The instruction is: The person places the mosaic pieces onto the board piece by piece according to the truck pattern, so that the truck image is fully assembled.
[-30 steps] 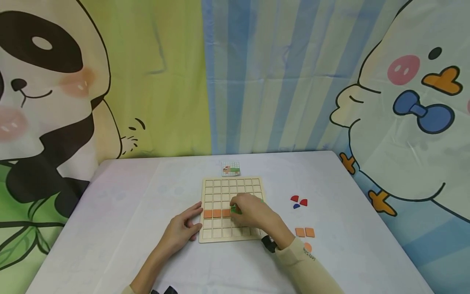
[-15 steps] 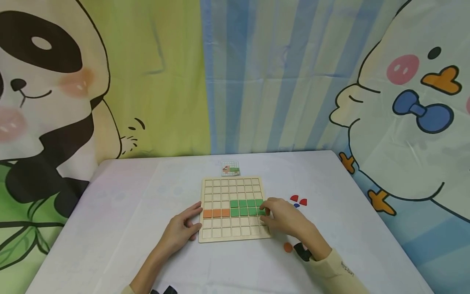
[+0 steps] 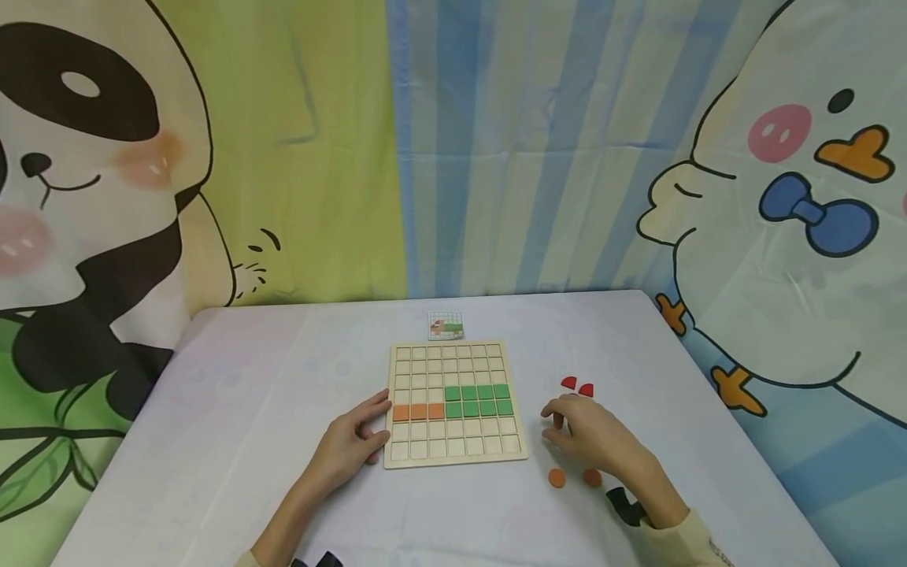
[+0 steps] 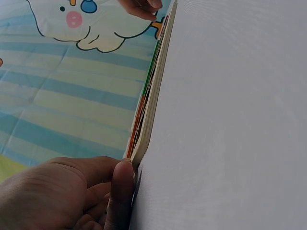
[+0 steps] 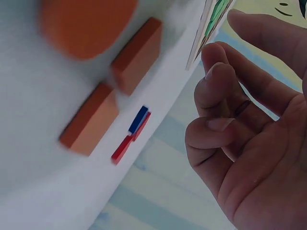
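A wooden grid board [image 3: 457, 461] lies on the table with two rows of green square tiles [image 3: 479, 408] at its right and a short row of orange square tiles [image 3: 418, 412] at its left. My left hand [image 3: 343, 445] touches the board's left edge with fingertips and thumb. Right of the board, my right hand [image 3: 598, 433] hovers with loosely bent fingers and nothing between them. Beneath it, hidden in the head view, two loose orange squares [image 5: 91, 120] show in the right wrist view.
Two orange discs [image 3: 557, 478] lie near the right wrist. Beyond the right hand are red wedge pieces [image 3: 568, 382] and a blue piece [image 5: 139, 120]. A small pattern card [image 3: 445, 325] lies behind the board. A printed curtain [image 3: 468, 157] hangs behind the table.
My right hand has moved right, from over the green tiles to the board's right edge and then off the board, uncovering the green rows. The left hand stays put.
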Tool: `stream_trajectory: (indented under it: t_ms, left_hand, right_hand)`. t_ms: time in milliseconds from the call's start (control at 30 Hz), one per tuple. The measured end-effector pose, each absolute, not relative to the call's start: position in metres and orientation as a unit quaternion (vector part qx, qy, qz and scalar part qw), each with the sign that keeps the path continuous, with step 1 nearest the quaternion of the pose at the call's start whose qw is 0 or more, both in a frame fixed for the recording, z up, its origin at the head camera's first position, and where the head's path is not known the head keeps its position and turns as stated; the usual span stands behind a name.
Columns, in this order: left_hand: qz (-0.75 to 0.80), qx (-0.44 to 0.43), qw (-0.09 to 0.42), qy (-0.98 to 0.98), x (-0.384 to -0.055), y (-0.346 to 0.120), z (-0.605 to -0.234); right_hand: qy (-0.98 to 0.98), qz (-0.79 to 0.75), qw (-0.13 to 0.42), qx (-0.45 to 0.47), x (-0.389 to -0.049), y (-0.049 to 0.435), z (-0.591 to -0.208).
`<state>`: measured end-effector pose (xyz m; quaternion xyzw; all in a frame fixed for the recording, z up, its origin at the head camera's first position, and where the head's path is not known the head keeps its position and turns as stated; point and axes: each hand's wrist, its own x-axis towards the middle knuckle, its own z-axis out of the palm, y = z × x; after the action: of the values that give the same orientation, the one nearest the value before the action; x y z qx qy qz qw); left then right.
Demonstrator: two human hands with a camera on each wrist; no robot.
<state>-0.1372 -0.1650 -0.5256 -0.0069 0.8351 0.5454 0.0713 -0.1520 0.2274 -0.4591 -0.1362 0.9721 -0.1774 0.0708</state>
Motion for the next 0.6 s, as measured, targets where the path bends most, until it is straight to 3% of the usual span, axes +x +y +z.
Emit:
stream_trajectory:
  t_ms: [267, 600]
  left_hand:
    - [0.546, -0.007, 0.072, 0.835, -0.137, -0.165, -0.526]
    - [0.544, -0.004, 0.07, 0.836, -0.137, -0.166, -0.525]
  right_hand:
    - [0.974, -0.187, 0.107, -0.072, -0.137, 0.251, -0.463]
    - [0.975, -0.178, 0.118, -0.058, -0.128, 0.27, -0.47]
